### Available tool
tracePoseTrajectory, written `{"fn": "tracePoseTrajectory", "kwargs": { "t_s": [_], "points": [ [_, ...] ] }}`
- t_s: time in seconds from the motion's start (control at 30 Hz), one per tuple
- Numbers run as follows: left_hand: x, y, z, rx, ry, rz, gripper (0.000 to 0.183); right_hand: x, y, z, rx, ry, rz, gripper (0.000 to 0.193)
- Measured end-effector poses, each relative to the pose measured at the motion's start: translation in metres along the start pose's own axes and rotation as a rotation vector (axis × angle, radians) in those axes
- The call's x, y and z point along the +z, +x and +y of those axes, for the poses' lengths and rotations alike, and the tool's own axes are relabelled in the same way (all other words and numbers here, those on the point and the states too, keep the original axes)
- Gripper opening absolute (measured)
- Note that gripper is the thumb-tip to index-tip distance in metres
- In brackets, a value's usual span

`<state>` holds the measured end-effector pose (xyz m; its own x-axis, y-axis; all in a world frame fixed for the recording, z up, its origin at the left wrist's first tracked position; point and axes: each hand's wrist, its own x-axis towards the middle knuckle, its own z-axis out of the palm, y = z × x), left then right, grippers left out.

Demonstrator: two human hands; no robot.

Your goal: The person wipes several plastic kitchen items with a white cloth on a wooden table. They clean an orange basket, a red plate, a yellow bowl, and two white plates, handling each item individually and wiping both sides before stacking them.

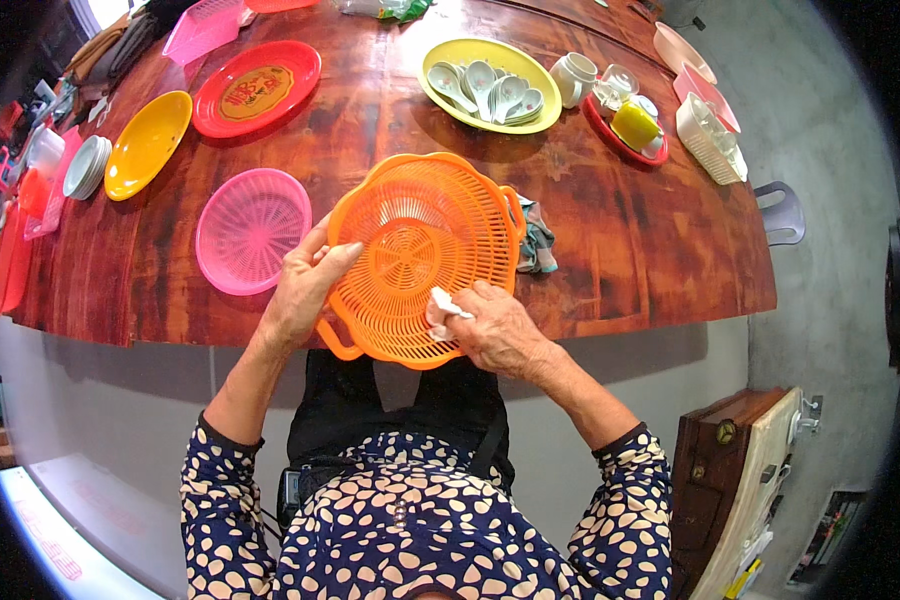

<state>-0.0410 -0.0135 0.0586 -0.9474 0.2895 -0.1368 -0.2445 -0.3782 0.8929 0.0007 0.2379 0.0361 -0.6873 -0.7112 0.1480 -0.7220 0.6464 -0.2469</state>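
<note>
An orange plastic colander (407,255) with slotted sides and two loop handles is tilted toward me over the table's near edge. My left hand (308,285) grips its left rim, thumb on the inside and fingers behind. In my right hand (492,330) is a crumpled white tissue (448,308), pressed against the inner wall at the colander's lower right. A pink round basket (253,231) sits on the table just left of the colander. Partly hidden behind the colander's right handle lies a bunched patterned cloth (537,240).
On the wooden table (650,260) are a yellow plate (545,80) of white spoons, a red round tray (257,88), an orange-yellow plate (148,145), stacked white bowls (88,167), a white mug (573,79) and a cream basket (710,140). A wooden cabinet (720,480) stands at lower right.
</note>
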Motion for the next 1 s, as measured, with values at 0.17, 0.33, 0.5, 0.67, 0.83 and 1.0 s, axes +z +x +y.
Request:
{"fn": "tracePoseTrajectory", "kwargs": {
  "t_s": [0.17, 0.33, 0.5, 0.67, 0.83, 1.0],
  "points": [
    [-0.025, 0.021, 0.002, -0.059, 0.128, -0.008, 0.054, -0.020, 0.004, -0.021, -0.135, 0.071, -0.032, 0.054],
    [-0.046, 0.022, 0.017, -0.068, 0.031, -0.002, 0.080, 0.019, 0.014, -0.038, -0.120, -0.045, 0.225, 0.026],
    [-0.009, -0.026, -0.022, 0.064, -0.214, 0.185, 0.086, 0.022, 0.048, -0.051, 0.004, -0.014, 0.394, 0.014],
    [0.026, -0.030, -0.055, 0.358, -0.023, 0.349, 0.073, 0.028, 0.062, -0.067, 0.062, 0.279, 0.353, 0.032],
    [0.013, -0.024, -0.050, 0.488, 0.126, 0.427, 0.060, 0.024, 0.053, -0.050, 0.027, 0.688, 0.088, 0.032],
    [0.012, -0.021, -0.044, 0.455, 0.157, 0.384, 0.061, 0.013, 0.040, -0.012, 0.034, 0.475, -0.067, 0.021]
  ]
}}
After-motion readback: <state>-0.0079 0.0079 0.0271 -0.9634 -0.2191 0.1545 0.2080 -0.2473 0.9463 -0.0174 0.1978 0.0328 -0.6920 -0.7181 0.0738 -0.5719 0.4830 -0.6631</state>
